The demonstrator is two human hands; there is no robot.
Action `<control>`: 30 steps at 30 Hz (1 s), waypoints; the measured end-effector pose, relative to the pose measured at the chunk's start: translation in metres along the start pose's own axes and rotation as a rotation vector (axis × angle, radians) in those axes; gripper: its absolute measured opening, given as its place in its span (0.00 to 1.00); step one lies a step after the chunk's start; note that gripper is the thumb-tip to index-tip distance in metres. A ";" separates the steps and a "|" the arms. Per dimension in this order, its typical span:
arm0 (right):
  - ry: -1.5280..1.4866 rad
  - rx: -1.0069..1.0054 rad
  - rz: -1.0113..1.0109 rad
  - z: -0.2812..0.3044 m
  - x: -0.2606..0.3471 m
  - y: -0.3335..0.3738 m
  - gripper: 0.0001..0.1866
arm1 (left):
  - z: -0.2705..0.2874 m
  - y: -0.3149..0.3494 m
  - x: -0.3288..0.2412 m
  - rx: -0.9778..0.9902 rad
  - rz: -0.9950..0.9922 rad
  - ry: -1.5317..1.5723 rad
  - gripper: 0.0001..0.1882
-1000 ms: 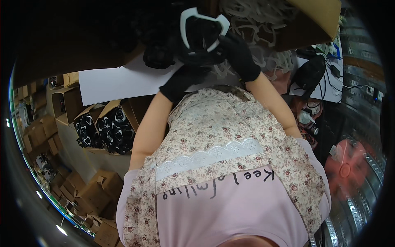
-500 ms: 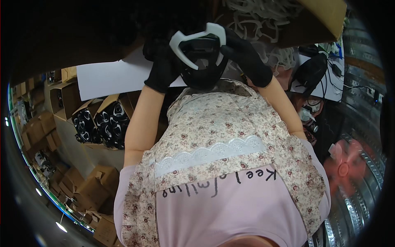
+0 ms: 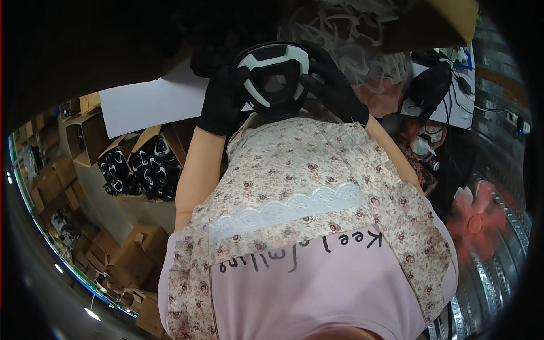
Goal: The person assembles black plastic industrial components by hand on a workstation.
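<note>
Between my two black-gloved hands is a rounded black plastic shell (image 3: 286, 106), held just above my apron's top edge. A pale grey-white V-shaped trim frame (image 3: 296, 53) lies seated on its face, following its outline. My left hand (image 3: 222, 103) grips the left rim, its thumb on the trim's left arm. My right hand (image 3: 333, 90) is closed on the right rim, with the thumb near the trim's right arm. Fingers behind the shell are hidden. Right beyond my right hand lies a heap of loose translucent white trim frames (image 3: 371, 68).
A white tabletop (image 3: 150, 103) stretches out at the left. An open cardboard box (image 3: 447, 28) stands at the far right, near a black object (image 3: 429, 96) and cables. Boxes of similar black-and-white shells (image 3: 156, 164) stand at lower left. A red fan (image 3: 477, 222) is at the right.
The white trim has gone from sitting raised and askew over the shell to lying flush on its face. Both hands have shifted slightly, and the shell's face now tilts up more.
</note>
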State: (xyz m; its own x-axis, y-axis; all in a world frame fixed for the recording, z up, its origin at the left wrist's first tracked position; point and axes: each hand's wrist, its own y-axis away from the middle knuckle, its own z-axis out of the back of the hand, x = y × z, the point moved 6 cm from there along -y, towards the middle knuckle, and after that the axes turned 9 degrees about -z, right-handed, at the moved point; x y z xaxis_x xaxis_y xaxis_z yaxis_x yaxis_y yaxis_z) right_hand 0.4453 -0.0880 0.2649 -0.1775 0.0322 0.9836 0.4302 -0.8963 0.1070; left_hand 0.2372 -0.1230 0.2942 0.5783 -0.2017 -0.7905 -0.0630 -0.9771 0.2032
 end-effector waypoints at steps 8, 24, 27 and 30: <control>-0.396 -0.057 -0.228 -0.006 0.019 -0.016 0.32 | -0.012 0.006 -0.007 -0.037 -0.025 0.019 0.26; -0.324 -0.038 -0.211 -0.018 0.013 -0.021 0.19 | -0.021 0.019 -0.015 -0.277 -0.343 -0.667 0.26; -0.312 -0.094 -0.203 -0.018 0.010 -0.016 0.19 | -0.015 0.016 -0.015 -0.238 -0.293 -0.730 0.23; -0.528 -0.158 -0.268 -0.023 0.012 -0.010 0.19 | -0.006 0.005 0.000 -0.206 -0.202 -0.567 0.22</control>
State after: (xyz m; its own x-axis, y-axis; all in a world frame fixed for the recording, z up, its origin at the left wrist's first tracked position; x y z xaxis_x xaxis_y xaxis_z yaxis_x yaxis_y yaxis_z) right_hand 0.4183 -0.0889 0.2723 0.2188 0.4442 0.8688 0.2881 -0.8801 0.3775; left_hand 0.2419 -0.1276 0.2991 0.0386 -0.0746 -0.9965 0.1928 -0.9779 0.0807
